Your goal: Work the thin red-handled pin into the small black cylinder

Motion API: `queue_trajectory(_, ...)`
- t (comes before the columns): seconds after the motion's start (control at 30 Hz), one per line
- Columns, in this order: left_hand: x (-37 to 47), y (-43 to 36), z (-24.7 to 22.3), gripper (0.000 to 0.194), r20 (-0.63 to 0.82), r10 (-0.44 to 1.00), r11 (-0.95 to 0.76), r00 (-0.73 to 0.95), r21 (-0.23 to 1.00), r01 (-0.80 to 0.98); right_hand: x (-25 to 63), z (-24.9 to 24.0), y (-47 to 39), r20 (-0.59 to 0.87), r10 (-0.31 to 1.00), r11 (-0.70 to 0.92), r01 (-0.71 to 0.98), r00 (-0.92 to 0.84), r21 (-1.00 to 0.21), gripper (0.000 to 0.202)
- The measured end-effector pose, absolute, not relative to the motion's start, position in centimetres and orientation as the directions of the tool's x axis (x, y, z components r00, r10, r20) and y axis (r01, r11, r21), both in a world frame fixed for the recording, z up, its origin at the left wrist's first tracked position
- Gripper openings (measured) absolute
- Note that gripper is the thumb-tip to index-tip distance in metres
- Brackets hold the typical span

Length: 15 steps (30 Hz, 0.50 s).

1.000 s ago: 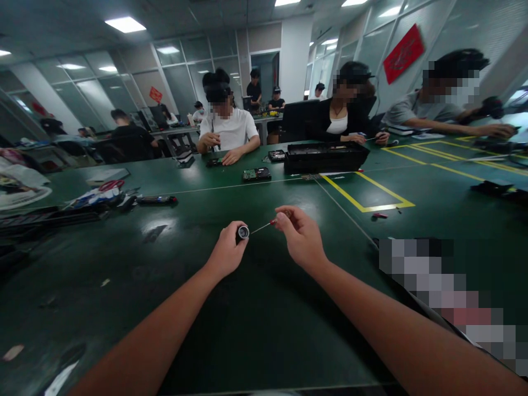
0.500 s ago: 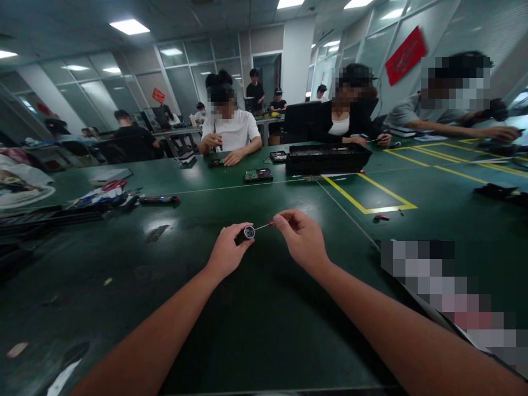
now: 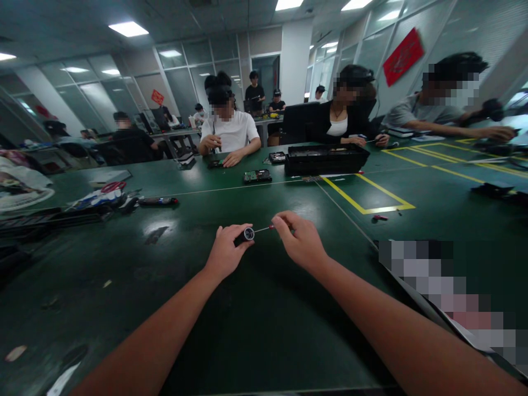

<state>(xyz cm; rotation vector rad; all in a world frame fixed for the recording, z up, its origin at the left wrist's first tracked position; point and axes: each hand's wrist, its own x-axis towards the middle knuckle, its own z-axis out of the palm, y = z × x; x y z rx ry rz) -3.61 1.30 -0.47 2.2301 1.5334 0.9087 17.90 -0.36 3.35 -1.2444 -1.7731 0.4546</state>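
Note:
My left hand (image 3: pixel 227 248) is closed around a short black cylinder (image 3: pixel 248 234) with a silvery ring at its end, which faces me and to the right. Between the fingertips of my right hand (image 3: pixel 300 237) is the red handle of a thin screwdriver (image 3: pixel 263 229). Its metal shaft points left, and the tip reaches the ringed end of the cylinder; whether it is inside or just touching I cannot tell. Both hands are held over the green table (image 3: pixel 264 324). What the cylinder belongs to is not clear, since my fingers cover part of it.
Across the table stand a long black bin (image 3: pixel 327 160) and a hard drive with a green board (image 3: pixel 257 176). A dark pen-like tool (image 3: pixel 158 202) and red-handled scissors (image 3: pixel 113 187) lie left. A small red piece (image 3: pixel 380 218) lies right. Co-workers sit opposite.
The view has shifted very slightly. My hands keep nearly the same place and the same holds, with the screwdriver still at the cylinder's end.

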Motion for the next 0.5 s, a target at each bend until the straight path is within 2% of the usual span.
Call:
queue_trajectory(0.1, -3.53, 1.18, -0.48, 0.039, 0.333, 0.907, -0.409, 0.259, 0.543, 0.734, 17.75, 3.42, -0.33, 0.449, 0.89, 0.406, 0.583, -0.078, -0.704, 0.041)
queue_trajectory(0.2, -3.44, 1.06, -0.46, 0.039, 0.323, 0.905, -0.415, 0.277, 0.53, 0.739, 17.6, 3.34, -0.36, 0.435, 0.897, 0.4, 0.557, -0.076, -0.728, 0.031)
queue_trajectory(0.4, -3.58, 1.03, -0.67, 0.04, 0.323, 0.902, -0.422, 0.287, 0.518, 0.744, 17.69, 3.29, -0.49, 0.451, 0.884, 0.442, 0.539, -0.126, -0.717, 0.027)
queue_trajectory(0.5, -3.56, 1.03, -0.8, 0.04, 0.315, 0.903, -0.421, 0.292, 0.518, 0.744, 17.82, 3.49, -0.34, 0.4, 0.908, 0.393, 0.571, -0.121, -0.72, 0.032)
